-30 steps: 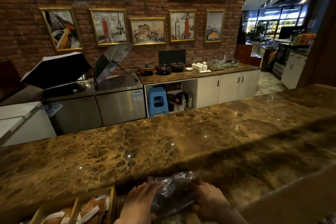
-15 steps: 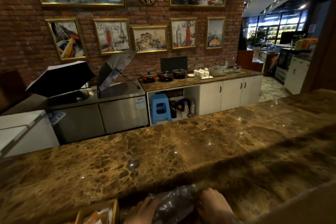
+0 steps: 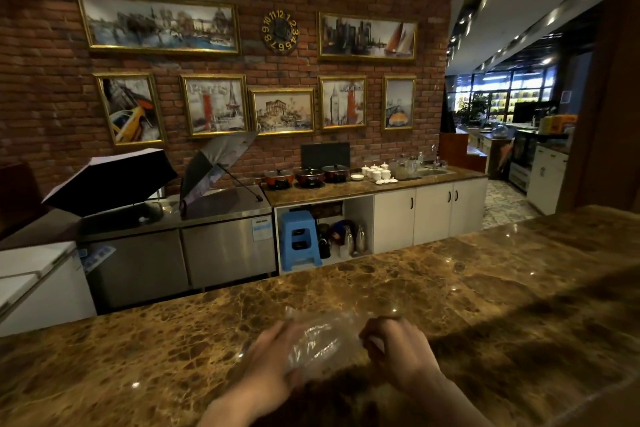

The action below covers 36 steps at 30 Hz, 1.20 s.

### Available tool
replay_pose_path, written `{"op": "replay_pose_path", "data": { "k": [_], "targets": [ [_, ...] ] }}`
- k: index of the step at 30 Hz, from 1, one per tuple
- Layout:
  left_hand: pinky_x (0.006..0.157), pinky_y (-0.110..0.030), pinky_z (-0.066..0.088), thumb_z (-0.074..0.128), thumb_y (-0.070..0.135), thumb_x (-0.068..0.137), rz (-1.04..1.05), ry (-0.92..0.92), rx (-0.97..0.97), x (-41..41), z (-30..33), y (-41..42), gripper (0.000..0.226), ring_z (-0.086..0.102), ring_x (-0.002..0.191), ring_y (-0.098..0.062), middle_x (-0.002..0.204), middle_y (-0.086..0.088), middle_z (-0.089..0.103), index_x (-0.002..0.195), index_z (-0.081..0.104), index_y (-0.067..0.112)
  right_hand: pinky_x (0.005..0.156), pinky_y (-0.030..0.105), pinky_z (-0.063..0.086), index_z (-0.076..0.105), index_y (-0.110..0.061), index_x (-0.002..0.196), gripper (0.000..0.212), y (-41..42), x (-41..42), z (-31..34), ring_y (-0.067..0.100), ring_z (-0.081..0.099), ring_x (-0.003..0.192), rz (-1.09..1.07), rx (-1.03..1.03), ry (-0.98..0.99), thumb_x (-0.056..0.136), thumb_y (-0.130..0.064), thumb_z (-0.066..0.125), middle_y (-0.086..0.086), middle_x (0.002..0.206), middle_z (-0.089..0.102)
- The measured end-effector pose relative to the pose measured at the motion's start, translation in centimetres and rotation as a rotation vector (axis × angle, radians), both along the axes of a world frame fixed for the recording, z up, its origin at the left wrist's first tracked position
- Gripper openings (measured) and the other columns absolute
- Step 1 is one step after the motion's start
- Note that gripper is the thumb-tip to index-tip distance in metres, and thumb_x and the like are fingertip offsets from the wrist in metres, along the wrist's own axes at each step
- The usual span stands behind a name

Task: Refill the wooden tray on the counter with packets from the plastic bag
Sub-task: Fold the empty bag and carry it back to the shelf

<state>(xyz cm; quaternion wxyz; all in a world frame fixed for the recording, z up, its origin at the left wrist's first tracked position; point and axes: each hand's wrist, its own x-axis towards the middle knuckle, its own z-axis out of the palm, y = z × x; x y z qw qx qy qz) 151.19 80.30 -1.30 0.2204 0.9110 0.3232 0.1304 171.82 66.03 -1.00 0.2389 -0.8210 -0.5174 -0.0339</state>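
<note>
I hold the plastic bag (image 3: 320, 340) between both hands, just above the marble counter (image 3: 485, 288). My left hand (image 3: 266, 362) cups the bag's left end, fingers curled around and under it so the loose film cannot sag away. My right hand (image 3: 398, 350) is closed on the opposite end, pinching the film where I judge the mouth to be; something pale shows at my fingertips there, but I cannot tell whether it is a packet. Holding it from both ends keeps it stretched and level, which should let me work the opening apart. The bag looks clear and crumpled; its contents are too blurred to make out. The wooden tray is out of view.
</note>
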Motion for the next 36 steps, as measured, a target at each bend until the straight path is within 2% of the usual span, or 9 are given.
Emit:
{"op": "replay_pose_path", "data": {
  "k": [5, 9, 14, 19, 21, 24, 26, 32, 36],
  "targets": [
    [0.117, -0.042, 0.036, 0.077, 0.045, 0.082, -0.023, -0.073, 0.131, 1.3, 4.7, 1.7, 0.079, 0.034, 0.144, -0.012, 0.155, 0.027, 0.031, 0.141, 0.026, 0.057, 0.081, 0.019, 0.053, 0.071, -0.036, 0.110, 0.018, 1.1, 0.6, 5.2, 0.000, 0.066, 0.094, -0.011, 0.112, -0.052, 0.093, -0.031, 0.066, -0.018, 0.108, 0.072],
    [0.120, -0.043, 0.033, 0.082, 0.045, 0.076, -0.057, -0.109, 0.221, 1.9, 8.4, 2.8, 0.089, 0.032, 0.146, -0.014, 0.157, 0.022, 0.030, 0.145, 0.026, 0.052, 0.079, 0.027, 0.056, 0.073, -0.035, 0.106, 0.016, 1.7, 0.8, 9.1, 0.009, 0.068, 0.093, -0.034, 0.219, -0.147, 0.092, -0.031, 0.066, -0.014, 0.106, 0.074],
    [0.118, -0.040, 0.032, 0.076, 0.048, 0.082, -0.097, -0.149, 0.352, 2.2, 13.2, 4.0, 0.083, 0.030, 0.147, -0.018, 0.161, 0.014, 0.025, 0.149, 0.026, 0.045, 0.075, 0.030, 0.058, 0.072, -0.032, 0.103, 0.013, 2.0, 1.3, 14.1, 0.011, 0.067, 0.089, -0.019, 0.287, -0.248, 0.092, -0.031, 0.066, -0.012, 0.101, 0.073],
    [0.118, -0.040, 0.034, 0.077, 0.036, 0.084, -0.132, -0.224, 0.441, 2.4, 18.0, 4.3, 0.082, 0.032, 0.146, -0.020, 0.159, 0.004, 0.030, 0.152, 0.030, 0.032, 0.073, 0.026, 0.056, 0.072, -0.032, 0.101, 0.011, 1.9, 1.4, 18.6, 0.008, 0.065, 0.087, -0.022, 0.355, -0.268, 0.091, -0.030, 0.068, -0.012, 0.098, 0.073],
    [0.115, -0.035, 0.035, 0.079, 0.030, 0.084, -0.149, -0.266, 0.485, 2.4, 19.8, 4.3, 0.081, 0.036, 0.143, -0.020, 0.156, 0.003, 0.035, 0.151, 0.033, 0.029, 0.071, 0.024, 0.050, 0.074, -0.031, 0.101, 0.012, 1.7, 1.4, 20.2, 0.010, 0.065, 0.089, -0.018, 0.411, -0.271, 0.090, -0.030, 0.069, -0.012, 0.098, 0.073],
    [0.107, -0.025, 0.033, 0.080, 0.019, 0.083, -0.181, -0.334, 0.539, 2.3, 22.0, 4.1, 0.077, 0.042, 0.138, -0.020, 0.149, 0.000, 0.041, 0.149, 0.039, 0.022, 0.077, 0.028, 0.052, 0.075, -0.029, 0.101, 0.013, 1.0, 1.1, 22.1, 0.012, 0.066, 0.093, 0.015, 0.468, -0.276, 0.088, -0.029, 0.071, -0.010, 0.099, 0.074],
    [0.110, -0.031, 0.039, 0.080, 0.017, 0.082, -0.194, -0.359, 0.577, 2.2, 23.1, 3.9, 0.077, 0.044, 0.137, -0.023, 0.149, -0.003, 0.042, 0.148, 0.041, 0.019, 0.078, 0.030, 0.052, 0.075, -0.028, 0.101, 0.014, 0.7, 1.0, 23.1, 0.014, 0.066, 0.094, 0.021, 0.502, -0.294, 0.088, -0.028, 0.072, -0.009, 0.101, 0.074],
    [0.104, -0.037, 0.049, 0.077, 0.025, 0.083, -0.106, -0.348, 0.668, 0.8, 24.9, 3.5, 0.077, 0.048, 0.134, -0.020, 0.151, 0.005, 0.038, 0.147, 0.034, 0.032, 0.072, 0.026, 0.043, 0.073, -0.030, 0.104, 0.017, 1.1, 0.3, 24.3, 0.014, 0.066, 0.096, 0.047, 0.521, -0.355, 0.088, -0.030, 0.075, -0.010, 0.104, 0.073],
    [0.106, -0.040, 0.047, 0.074, 0.029, 0.085, -0.039, -0.304, 0.683, -1.1, 25.0, 3.3, 0.074, 0.045, 0.137, -0.020, 0.153, 0.004, 0.037, 0.147, 0.034, 0.032, 0.077, 0.032, 0.055, 0.070, -0.030, 0.109, 0.023, 2.3, -0.9, 24.0, 0.015, 0.066, 0.095, 0.095, 0.487, -0.353, 0.087, -0.026, 0.075, -0.007, 0.105, 0.071]
  ]
}}
